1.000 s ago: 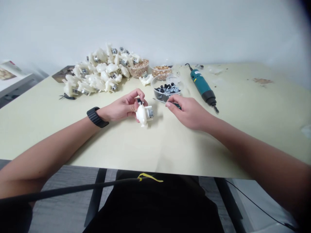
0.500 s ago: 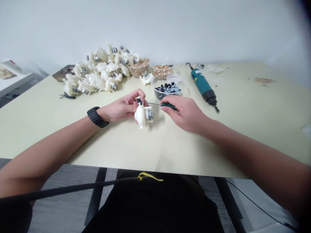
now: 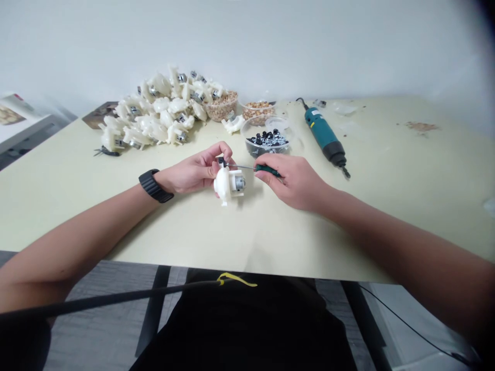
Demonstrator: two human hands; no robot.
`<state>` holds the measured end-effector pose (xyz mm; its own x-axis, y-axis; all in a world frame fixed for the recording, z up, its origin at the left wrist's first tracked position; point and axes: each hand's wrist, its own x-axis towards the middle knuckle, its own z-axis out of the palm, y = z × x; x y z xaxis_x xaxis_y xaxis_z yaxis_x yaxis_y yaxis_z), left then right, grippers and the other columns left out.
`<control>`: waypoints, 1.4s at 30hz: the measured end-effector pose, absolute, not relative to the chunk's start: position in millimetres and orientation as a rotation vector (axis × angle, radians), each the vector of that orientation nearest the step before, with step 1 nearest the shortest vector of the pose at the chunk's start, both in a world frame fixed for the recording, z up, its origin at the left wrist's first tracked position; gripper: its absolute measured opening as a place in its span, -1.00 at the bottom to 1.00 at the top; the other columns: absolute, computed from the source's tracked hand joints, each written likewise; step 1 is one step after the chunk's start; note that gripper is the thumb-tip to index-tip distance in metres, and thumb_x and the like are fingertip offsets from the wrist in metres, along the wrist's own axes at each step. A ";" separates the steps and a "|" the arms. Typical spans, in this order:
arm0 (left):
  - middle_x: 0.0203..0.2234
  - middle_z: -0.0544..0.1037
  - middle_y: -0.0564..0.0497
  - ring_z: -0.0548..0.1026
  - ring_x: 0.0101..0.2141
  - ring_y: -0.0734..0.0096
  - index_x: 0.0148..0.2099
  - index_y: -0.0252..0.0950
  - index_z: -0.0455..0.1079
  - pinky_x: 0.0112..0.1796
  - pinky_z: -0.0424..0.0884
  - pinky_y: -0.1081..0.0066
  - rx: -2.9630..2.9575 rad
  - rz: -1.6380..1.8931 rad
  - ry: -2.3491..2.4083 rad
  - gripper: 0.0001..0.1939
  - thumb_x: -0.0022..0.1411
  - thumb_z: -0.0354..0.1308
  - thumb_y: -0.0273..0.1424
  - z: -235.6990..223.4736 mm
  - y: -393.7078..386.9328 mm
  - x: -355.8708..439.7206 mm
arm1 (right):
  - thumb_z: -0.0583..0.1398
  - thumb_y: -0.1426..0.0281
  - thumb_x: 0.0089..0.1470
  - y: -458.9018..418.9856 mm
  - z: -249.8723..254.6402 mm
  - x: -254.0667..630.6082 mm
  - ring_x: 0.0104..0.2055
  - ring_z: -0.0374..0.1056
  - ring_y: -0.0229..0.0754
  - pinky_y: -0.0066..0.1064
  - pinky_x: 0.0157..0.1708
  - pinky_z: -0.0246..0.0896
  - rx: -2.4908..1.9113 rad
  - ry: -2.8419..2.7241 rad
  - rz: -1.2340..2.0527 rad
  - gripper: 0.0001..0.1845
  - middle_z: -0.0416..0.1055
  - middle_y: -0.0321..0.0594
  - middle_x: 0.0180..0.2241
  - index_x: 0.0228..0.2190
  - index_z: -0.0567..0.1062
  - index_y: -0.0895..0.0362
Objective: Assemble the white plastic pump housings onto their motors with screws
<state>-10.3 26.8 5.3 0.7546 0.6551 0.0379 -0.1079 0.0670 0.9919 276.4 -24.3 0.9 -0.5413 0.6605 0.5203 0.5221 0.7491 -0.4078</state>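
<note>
My left hand [image 3: 201, 167] is closed around a white plastic motor housing [image 3: 223, 185], with a silver motor [image 3: 239, 183] facing right. At the top of the housing, between the left fingers, sits a small black part [image 3: 221, 162]. My right hand [image 3: 296, 180] grips the green handle of a screwdriver [image 3: 267, 169]. Its thin metal shaft points left and reaches the black part; the tip is too small to make out. Just behind the hands stands a clear tub [image 3: 266, 149] of black parts and silver screws.
A heap of white motor housings [image 3: 162, 111] fills the back left, with black-handled pliers [image 3: 106, 152] before it. Two clear tubs of small brownish pieces, one tub [image 3: 221, 109] and another [image 3: 258, 111], stand behind. A teal power screwdriver [image 3: 324, 135] lies on the table [image 3: 185, 232] at right.
Both hands stay almost in place, still holding the housing and the screwdriver. The screwdriver handle has shifted very slightly; the rest looks the same.
</note>
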 end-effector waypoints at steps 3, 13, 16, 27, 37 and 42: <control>-0.18 0.62 0.03 0.63 -0.32 0.44 -0.06 -0.19 0.39 -0.35 0.61 0.49 1.417 0.602 0.471 -0.55 0.18 0.57 -0.23 5.3 26.8 -10.7 | 0.13 0.20 0.49 -27.8 5.1 274.7 -0.32 0.38 -0.17 -0.32 -0.26 0.16 -0.895 -2.270 0.355 -0.71 0.59 -0.21 -0.25 -0.12 0.57 0.10; -0.24 0.61 0.00 0.59 -0.33 0.41 -0.10 -0.19 0.41 -0.37 0.57 0.47 1.447 0.553 0.423 -0.54 0.16 0.57 -0.15 3.8 24.5 -7.5 | 0.26 0.15 0.37 -35.6 23.5 274.2 -0.47 0.18 -0.26 -0.34 -0.39 0.04 -0.957 -2.254 0.630 -0.75 0.47 -0.34 -0.41 -0.23 0.47 0.07; -0.24 0.60 0.01 0.59 -0.34 0.42 -0.10 -0.20 0.42 -0.36 0.58 0.47 1.431 0.549 0.433 -0.54 0.15 0.58 -0.15 2.7 23.7 -7.2 | 0.30 0.19 0.33 -36.9 26.0 275.0 -0.45 0.21 -0.25 -0.34 -0.38 0.05 -0.927 -2.237 0.617 -0.75 0.49 -0.32 -0.36 -0.26 0.40 0.06; -0.31 0.57 -0.01 0.54 -0.44 0.44 -0.13 -0.25 0.40 -0.46 0.53 0.48 1.564 0.564 0.467 -0.49 0.15 0.55 -0.05 5.8 20.3 -5.9 | 0.27 0.06 0.35 -29.8 24.4 277.3 -0.48 0.13 -0.25 -0.33 -0.44 -0.01 -1.052 -2.230 0.852 -0.64 0.30 -0.39 -0.51 -0.32 0.44 0.06; -0.29 0.58 0.02 0.52 -0.43 0.48 -0.10 -0.22 0.41 -0.43 0.53 0.50 1.570 0.529 0.456 -0.55 0.22 0.52 -0.09 5.2 21.4 -7.9 | 0.35 0.16 0.28 -36.0 23.6 276.7 -0.39 0.29 -0.21 -0.32 -0.37 0.10 -0.966 -2.201 0.687 -0.70 0.50 -0.27 -0.37 -0.31 0.44 0.08; -0.29 0.61 -0.01 0.53 -0.47 0.46 -0.10 -0.25 0.40 -0.47 0.52 0.46 1.558 0.525 0.456 -0.55 0.22 0.52 -0.12 0.6 24.2 -7.6 | 0.28 0.12 0.36 -36.7 19.0 276.9 -0.52 0.12 -0.27 -0.31 -0.42 -0.03 -1.000 -2.252 0.542 -0.71 0.47 -0.32 -0.45 -0.26 0.46 0.08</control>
